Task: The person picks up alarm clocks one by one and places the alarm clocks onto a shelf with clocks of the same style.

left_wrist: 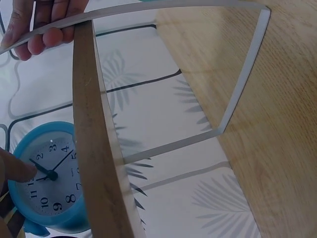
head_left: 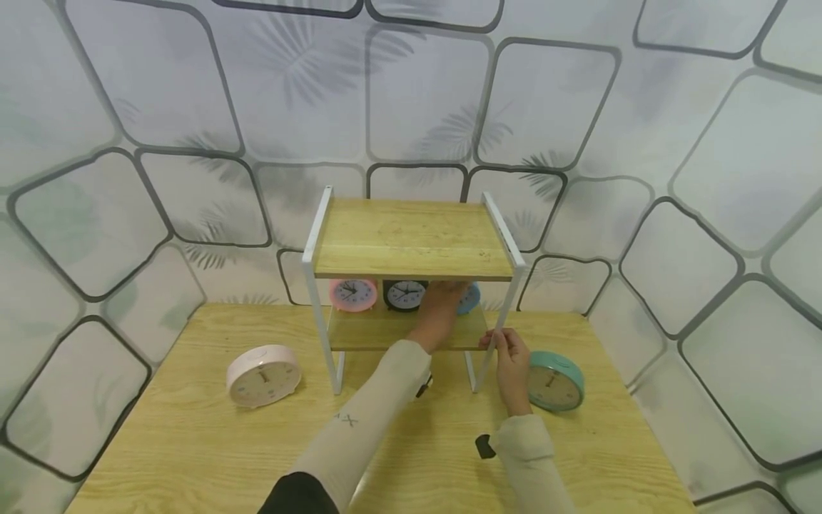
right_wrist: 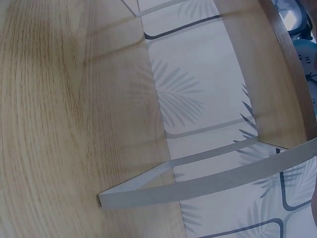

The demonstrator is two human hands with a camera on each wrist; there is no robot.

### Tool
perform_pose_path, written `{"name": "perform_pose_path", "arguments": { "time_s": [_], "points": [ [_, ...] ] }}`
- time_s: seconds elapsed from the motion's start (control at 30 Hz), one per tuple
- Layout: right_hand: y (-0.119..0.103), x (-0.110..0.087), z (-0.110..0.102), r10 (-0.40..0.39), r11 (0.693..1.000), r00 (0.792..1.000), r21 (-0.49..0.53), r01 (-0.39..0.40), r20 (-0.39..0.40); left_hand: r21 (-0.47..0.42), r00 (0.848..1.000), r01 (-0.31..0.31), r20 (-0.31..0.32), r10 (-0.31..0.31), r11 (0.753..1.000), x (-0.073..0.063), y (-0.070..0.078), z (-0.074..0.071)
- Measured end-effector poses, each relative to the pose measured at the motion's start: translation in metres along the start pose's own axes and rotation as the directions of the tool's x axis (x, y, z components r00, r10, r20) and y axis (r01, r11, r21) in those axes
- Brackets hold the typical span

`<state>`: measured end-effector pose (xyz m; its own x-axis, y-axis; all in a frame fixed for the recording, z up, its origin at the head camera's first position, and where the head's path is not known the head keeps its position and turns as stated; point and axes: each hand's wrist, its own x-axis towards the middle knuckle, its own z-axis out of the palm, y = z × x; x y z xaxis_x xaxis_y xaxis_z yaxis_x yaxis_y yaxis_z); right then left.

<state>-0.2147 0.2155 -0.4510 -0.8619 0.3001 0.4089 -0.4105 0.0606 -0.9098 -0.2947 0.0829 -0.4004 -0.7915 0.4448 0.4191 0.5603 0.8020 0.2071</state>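
Note:
A small two-tier rack point(head_left: 414, 239) with wooden boards and a white metal frame stands at the table's back. My left hand point(head_left: 439, 314) reaches under its top board to a blue alarm clock point(left_wrist: 52, 208) on the lower board. One digit bends over the clock's upper edge onto its face; the other fingers are hidden. With thumb and fingers, my right hand point(head_left: 511, 360) grips the rack's front right upright point(head_left: 507, 307), close to the lower board's corner. Left of the blue clock stand a black alarm clock point(head_left: 404, 295) and a pink one point(head_left: 353, 295).
On the wooden table point(head_left: 193, 442), a pale pink round clock point(head_left: 263, 382) leans back left of the rack. A teal round clock point(head_left: 555, 385) is to the right, beside my right wrist. Patterned wall covering point(head_left: 424, 100) closes in the back and both sides.

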Motion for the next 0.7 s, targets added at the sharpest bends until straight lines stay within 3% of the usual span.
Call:
{"name": "perform_pose_path", "arguments": {
  "time_s": [0.1,0.2,0.27,0.37,0.43,0.5,0.63,0.7],
  "points": [
    [0.0,0.0,0.0,0.002,1.0,1.0,0.0,-0.002,0.003,-0.006,0.999,-0.023,-0.036,0.023,1.0,-0.003,0.0,-0.002],
    [0.0,0.0,-0.001,-0.001,1.0,1.0,-0.009,0.001,0.004,-0.042,0.988,-0.085,-0.129,0.079,0.995,-0.008,-0.001,-0.003],
    [0.001,0.0,0.0,-0.002,1.0,1.0,-0.015,0.002,0.006,-0.06,0.966,-0.15,-0.22,0.133,0.987,-0.014,-0.004,-0.002],
    [0.001,-0.001,0.001,-0.002,1.0,1.0,-0.027,0.002,0.006,-0.06,0.916,-0.249,-0.339,0.215,0.967,-0.026,-0.009,0.0],
    [0.001,-0.001,0.001,0.004,0.999,1.0,-0.034,-0.004,0.006,-0.042,0.887,-0.289,-0.388,0.251,0.957,-0.038,-0.012,-0.001],
    [0.0,-0.001,0.001,0.017,0.999,1.0,-0.042,-0.017,0.007,-0.038,0.871,-0.306,-0.414,0.264,0.951,-0.052,-0.014,-0.006],
    [-0.002,-0.001,0.0,0.047,0.997,0.999,-0.061,-0.046,0.014,-0.07,0.866,-0.317,-0.428,0.258,0.946,-0.085,-0.016,-0.021],
    [-0.003,0.0,-0.002,0.055,0.996,0.998,-0.076,-0.053,0.016,-0.105,0.856,-0.325,-0.454,0.245,0.94,-0.102,-0.019,-0.028]
  ]
}}
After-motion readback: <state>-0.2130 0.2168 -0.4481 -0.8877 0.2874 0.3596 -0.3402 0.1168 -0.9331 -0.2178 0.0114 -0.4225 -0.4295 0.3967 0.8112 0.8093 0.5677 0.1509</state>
